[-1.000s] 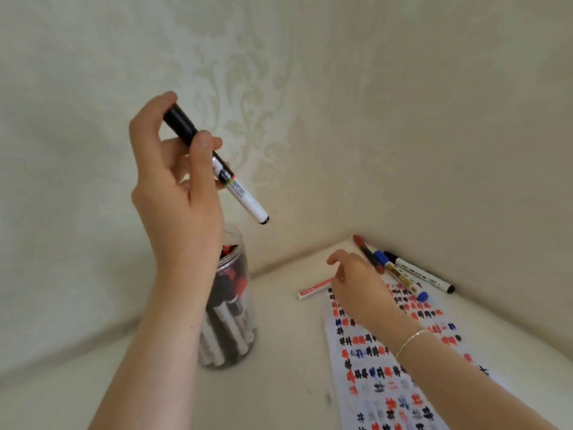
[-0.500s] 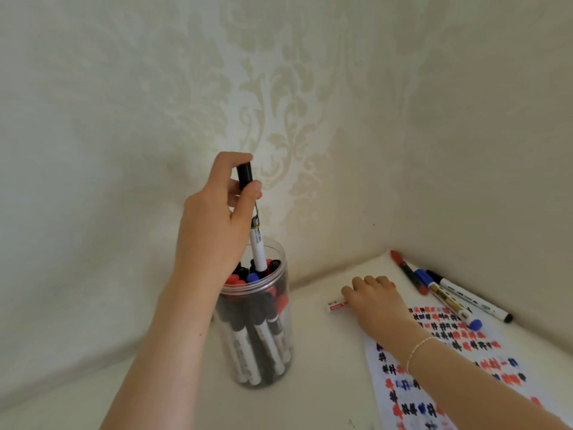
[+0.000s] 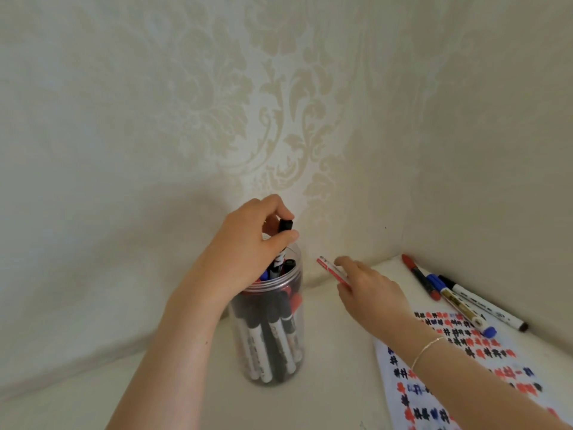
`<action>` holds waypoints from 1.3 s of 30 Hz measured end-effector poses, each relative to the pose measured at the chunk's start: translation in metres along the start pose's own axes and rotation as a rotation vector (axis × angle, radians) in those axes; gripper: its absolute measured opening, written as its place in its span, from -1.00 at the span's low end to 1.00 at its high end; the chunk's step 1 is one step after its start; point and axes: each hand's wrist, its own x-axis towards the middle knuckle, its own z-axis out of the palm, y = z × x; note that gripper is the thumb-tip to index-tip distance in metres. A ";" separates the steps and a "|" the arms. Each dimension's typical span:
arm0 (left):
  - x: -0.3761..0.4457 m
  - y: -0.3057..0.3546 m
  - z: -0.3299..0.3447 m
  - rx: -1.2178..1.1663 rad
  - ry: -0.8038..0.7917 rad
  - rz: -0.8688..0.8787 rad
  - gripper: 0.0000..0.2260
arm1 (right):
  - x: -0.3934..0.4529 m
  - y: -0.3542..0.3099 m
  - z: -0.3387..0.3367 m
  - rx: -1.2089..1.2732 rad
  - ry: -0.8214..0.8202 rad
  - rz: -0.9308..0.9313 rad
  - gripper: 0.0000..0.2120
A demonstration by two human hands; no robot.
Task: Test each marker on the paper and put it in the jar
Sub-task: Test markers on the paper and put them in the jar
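A clear plastic jar (image 3: 269, 364) stands upright on the white surface, packed with several black, red and blue markers. My left hand (image 3: 245, 252) is over its mouth, pinching a black-capped marker (image 3: 283, 231) that stands nearly upright with its lower end inside the jar. My right hand (image 3: 369, 293) is to the right of the jar and holds a red-and-white marker (image 3: 330, 270), raised off the surface and pointing up-left. The test paper (image 3: 483, 377) covered in black, red and blue scribbles lies under my right forearm.
Three loose markers lie in the far right corner by the wall: a red one (image 3: 418, 276), a blue-capped one (image 3: 459, 304) and a black-tipped white one (image 3: 486, 307). Patterned walls close in behind and at the right.
My left hand has lowered the black marker from high above the jar down into its mouth. My right hand has picked up the red-and-white marker that lay on the surface.
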 end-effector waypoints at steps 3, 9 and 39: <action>0.003 0.000 -0.005 0.093 -0.025 -0.063 -0.88 | 0.002 -0.011 -0.007 0.256 -0.018 0.094 -0.80; 0.005 0.005 -0.008 0.185 -0.018 -0.164 -0.86 | 0.009 -0.034 -0.036 0.692 0.043 0.213 -0.83; 0.011 0.033 -0.010 0.684 -0.456 -0.248 -0.52 | 0.015 -0.092 -0.044 0.947 -0.059 0.293 -0.61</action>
